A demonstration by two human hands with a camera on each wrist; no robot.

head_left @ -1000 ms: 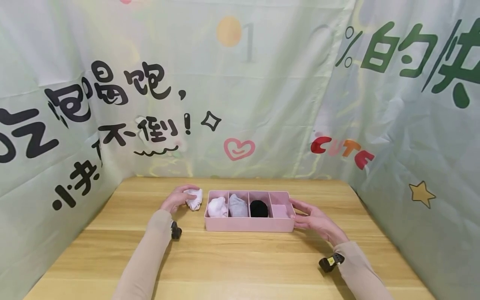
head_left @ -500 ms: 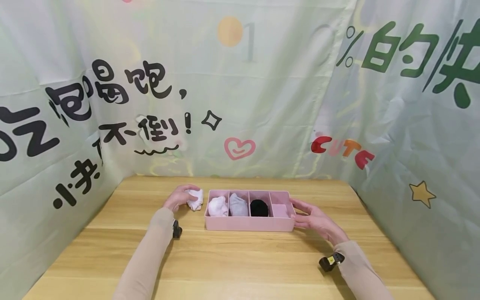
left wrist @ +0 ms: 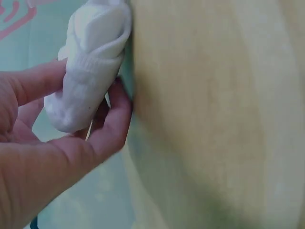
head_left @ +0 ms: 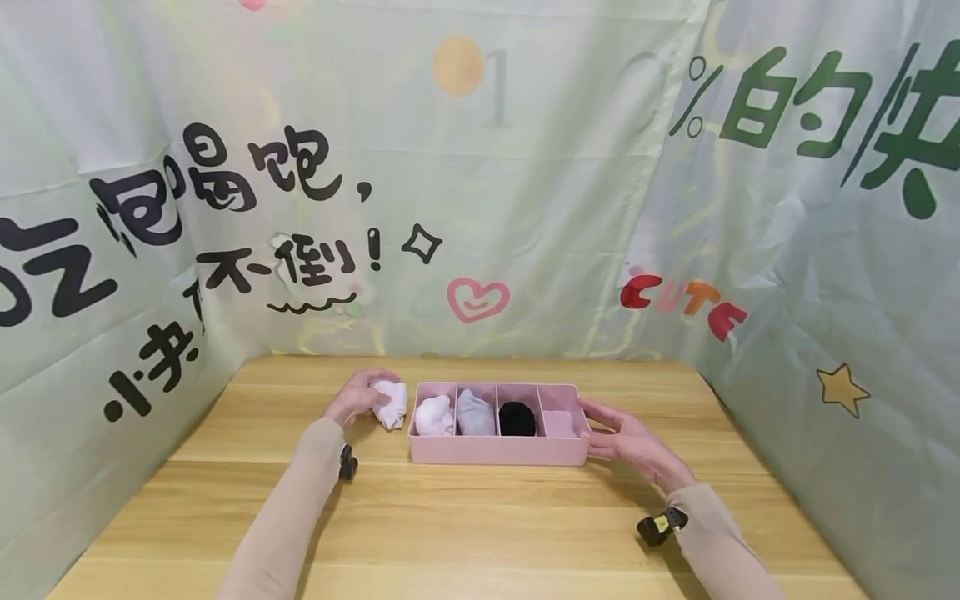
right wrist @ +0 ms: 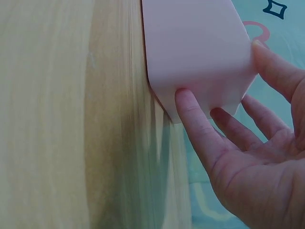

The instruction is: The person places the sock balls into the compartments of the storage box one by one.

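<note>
My left hand (head_left: 360,398) pinches a folded white sock (left wrist: 93,67) between thumb and fingers, just left of the pink box (head_left: 498,451). Ribbed knit and a tucked-over end show on the sock in the left wrist view. At the box's other end, my right hand (head_left: 633,442) touches the right side with fairly straight, spread fingers. In the right wrist view its fingertips (right wrist: 183,95) rest on the smooth end wall, one up at the corner. From left to right the box holds a white bundle (head_left: 435,417), a grey one (head_left: 476,414) and a black one (head_left: 517,419); the rightmost compartment is bare.
Box and hands are on a light wooden table (head_left: 480,533). Printed cloth hangs (head_left: 555,208) behind it and along both sides. Each wrist wears a small black camera, one at the left cuff (head_left: 348,463) and one at the right (head_left: 654,528).
The sock in my left hand has turned slightly, its lower end now a little nearer the front. My right hand and the box keep their places.
</note>
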